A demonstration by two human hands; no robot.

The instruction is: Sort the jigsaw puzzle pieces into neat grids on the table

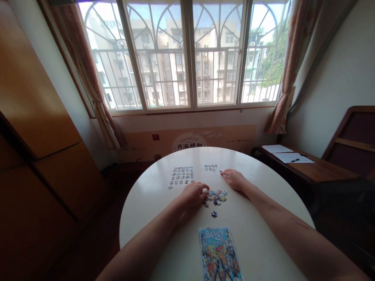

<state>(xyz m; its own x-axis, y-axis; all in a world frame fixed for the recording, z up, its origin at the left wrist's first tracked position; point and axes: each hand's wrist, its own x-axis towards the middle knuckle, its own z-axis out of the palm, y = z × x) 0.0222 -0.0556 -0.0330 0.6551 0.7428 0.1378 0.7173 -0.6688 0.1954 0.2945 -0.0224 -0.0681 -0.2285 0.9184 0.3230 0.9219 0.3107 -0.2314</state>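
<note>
On the round white table, my left hand (195,193) is closed at the left edge of a pile of loose puzzle pieces (216,197); what its curled fingers hold, if anything, is hidden. My right hand (234,179) reaches farther out, its fingertips closed on a small puzzle piece (221,171) to the right of two short rows of pieces (211,168). At the left, several rows of pieces (182,175) lie in a grid. One dark blue piece (214,214) sits apart, between the pile and a colourful picture sheet (219,253) marked "BLUEY".
The white table (143,218) stands before a barred window (190,58) with curtains. A printed carton (146,142) is behind it. To the right, a wooden bench (331,169) holds papers (288,157) and a dark pen-like object. An orange-brown cabinet (43,97) stands left.
</note>
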